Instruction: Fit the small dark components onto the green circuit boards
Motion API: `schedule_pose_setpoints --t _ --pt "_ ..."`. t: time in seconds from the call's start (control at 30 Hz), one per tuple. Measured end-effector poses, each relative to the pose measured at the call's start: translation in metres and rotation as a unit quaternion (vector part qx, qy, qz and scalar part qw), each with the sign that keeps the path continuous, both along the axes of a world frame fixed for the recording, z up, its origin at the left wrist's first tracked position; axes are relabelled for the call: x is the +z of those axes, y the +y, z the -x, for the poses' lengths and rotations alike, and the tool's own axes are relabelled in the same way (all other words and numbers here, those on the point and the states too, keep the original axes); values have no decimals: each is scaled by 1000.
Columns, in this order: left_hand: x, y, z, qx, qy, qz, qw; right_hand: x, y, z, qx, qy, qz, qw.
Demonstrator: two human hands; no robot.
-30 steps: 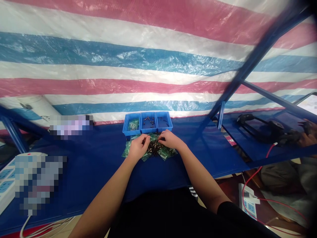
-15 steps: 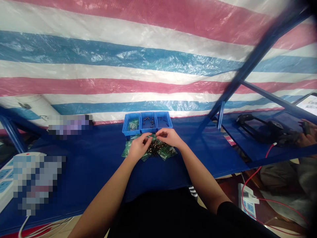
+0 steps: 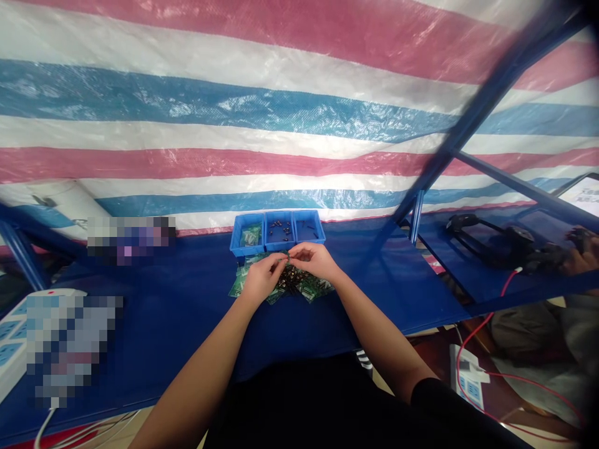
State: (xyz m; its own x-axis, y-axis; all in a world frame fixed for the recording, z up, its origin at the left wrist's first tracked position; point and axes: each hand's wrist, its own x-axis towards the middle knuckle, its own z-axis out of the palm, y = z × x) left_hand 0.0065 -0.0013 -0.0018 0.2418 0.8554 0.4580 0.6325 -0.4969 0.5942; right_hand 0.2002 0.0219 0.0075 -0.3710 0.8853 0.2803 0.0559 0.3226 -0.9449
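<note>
Left hand (image 3: pixel 260 279) and right hand (image 3: pixel 316 262) meet, fingers pinching a small part (image 3: pixel 288 256) from both sides above the pile (image 3: pixel 294 282); blue trays (image 3: pixel 264 232) just beyond, within reach.

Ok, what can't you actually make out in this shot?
Head view only:
- Whatever sits between the left hand and right hand fingers: too small to tell.
- Pile of dark parts: partly under both hands.
- Contents of the blue bins: too small.
- Two patches on the table: pixelated.
- A co-worker's hand: cut by the right edge.
</note>
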Motion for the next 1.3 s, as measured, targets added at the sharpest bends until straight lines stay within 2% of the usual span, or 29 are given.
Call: schedule_pose_setpoints --t 0.2,0.47,0.8,1.07,1.3 --pt "0 -1 1 1 -2 45 999 -2 -1 4 -24 -20 -19 999" --pt "2 -2 1 -7 12 55 998 8 -9 7 -43 -76 -89 992" --pt "3 -3 1 10 3 45 999 8 -7 7 -57 -50 -62 995" --pt "1 -1 1 10 -3 -16 1000 6 -6 5 -49 -42 -48 997" --pt "4 -2 1 1 4 14 1000 4 -6 6 -45 -39 -56 997"
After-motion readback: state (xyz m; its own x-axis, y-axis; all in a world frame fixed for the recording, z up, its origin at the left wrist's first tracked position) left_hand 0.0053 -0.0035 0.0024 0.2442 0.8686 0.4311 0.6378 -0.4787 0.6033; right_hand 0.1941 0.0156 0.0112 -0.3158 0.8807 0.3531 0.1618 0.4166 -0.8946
